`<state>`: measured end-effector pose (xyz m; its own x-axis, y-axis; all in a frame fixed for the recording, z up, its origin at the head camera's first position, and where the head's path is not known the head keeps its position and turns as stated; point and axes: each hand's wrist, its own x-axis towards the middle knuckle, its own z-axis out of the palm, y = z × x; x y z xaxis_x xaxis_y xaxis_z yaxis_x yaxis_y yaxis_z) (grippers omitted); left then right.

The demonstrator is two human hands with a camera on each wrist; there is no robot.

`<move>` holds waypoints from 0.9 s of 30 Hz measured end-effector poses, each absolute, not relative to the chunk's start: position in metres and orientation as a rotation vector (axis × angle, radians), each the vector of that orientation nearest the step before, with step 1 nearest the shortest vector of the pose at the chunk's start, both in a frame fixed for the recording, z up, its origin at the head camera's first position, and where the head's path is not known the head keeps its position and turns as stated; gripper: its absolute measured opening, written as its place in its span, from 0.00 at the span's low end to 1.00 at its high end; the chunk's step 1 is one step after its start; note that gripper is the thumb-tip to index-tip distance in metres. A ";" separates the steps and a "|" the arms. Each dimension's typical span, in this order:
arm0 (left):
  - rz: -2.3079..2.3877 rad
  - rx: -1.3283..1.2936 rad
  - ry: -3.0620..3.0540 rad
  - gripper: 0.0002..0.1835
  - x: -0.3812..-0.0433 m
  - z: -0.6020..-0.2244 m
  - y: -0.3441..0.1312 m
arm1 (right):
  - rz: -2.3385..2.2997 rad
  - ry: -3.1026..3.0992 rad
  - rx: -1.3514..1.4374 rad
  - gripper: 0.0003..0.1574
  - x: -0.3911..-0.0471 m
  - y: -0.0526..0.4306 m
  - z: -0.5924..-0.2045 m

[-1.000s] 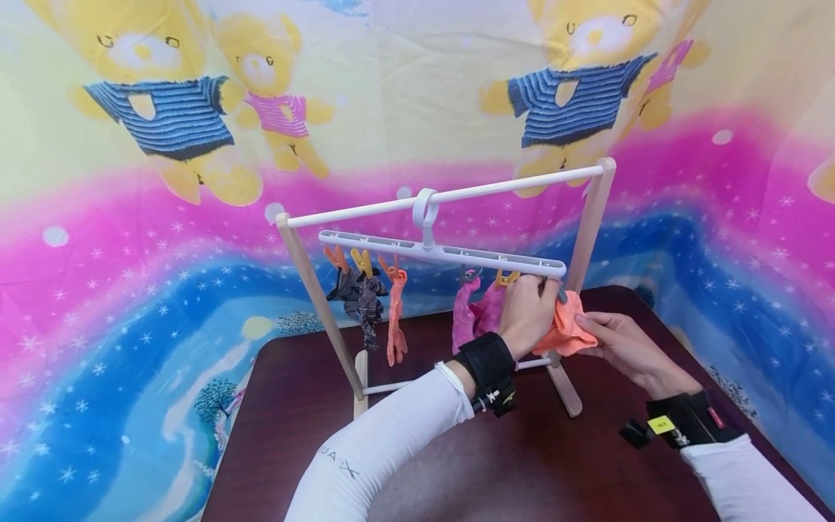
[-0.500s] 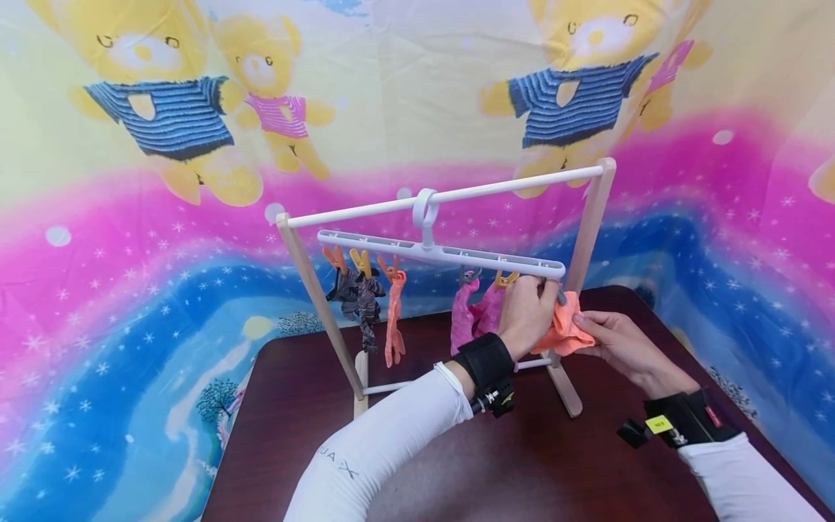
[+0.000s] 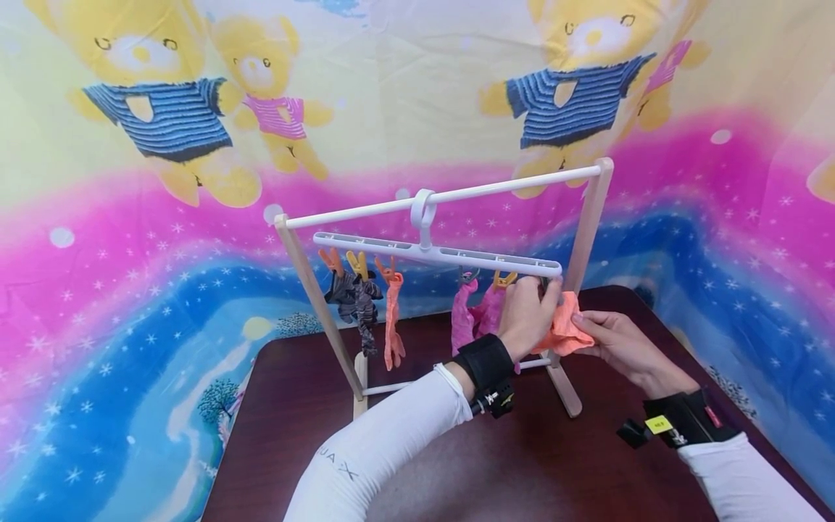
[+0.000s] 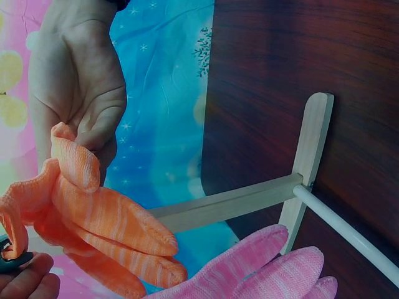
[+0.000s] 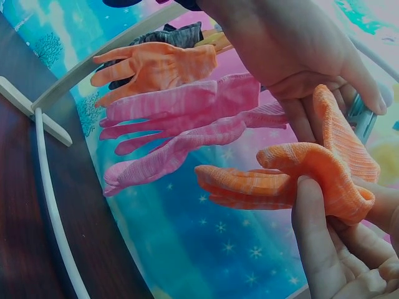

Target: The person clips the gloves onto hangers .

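At the right end of the white clip hanger (image 3: pixel 470 259), my left hand (image 3: pixel 530 312) pinches a dark green clothespin (image 5: pixel 361 119). My right hand (image 3: pixel 622 351) pinches a knitted orange glove (image 3: pixel 570 332) between thumb and fingers. In the left wrist view the glove's fingers (image 4: pixel 118 218) dangle, and its cuff lies against the clothespin beside my left fingertips. Close to the left hand, two pink gloves (image 3: pixel 463 315) hang from grey and yellow clothespins. Further left hang another orange glove (image 3: pixel 393 326) and dark grey patterned gloves (image 3: pixel 367 312), clipped by orange and yellow clothespins.
The hanger hooks over the white rod (image 3: pixel 509 186) of a wooden rack, whose right post (image 3: pixel 590 225) rises just behind my hands. A lower rod (image 3: pixel 385 388) joins its feet on the dark red table (image 3: pixel 489 464). A bear-patterned cloth (image 3: pixel 404 87) covers the walls.
The hanger has shifted slightly left with its hanging gloves. Both hands stay at the right end, nearly still, and the clothespin is now more hidden behind the left fingers in the head view.
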<state>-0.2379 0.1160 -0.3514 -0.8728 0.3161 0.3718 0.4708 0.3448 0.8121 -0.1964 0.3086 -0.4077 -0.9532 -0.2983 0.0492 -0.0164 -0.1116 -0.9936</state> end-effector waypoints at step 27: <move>-1.466 -0.711 -2.486 0.16 -0.237 -0.350 0.115 | -2.135 2.040 -0.330 0.20 -0.197 0.308 -0.407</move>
<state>-0.2371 0.1153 -0.3497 -0.8722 0.3140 0.3750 0.4801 0.4032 0.7791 -0.1971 0.3078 -0.4066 -0.9611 -0.2731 0.0420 -0.0296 -0.0495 -0.9983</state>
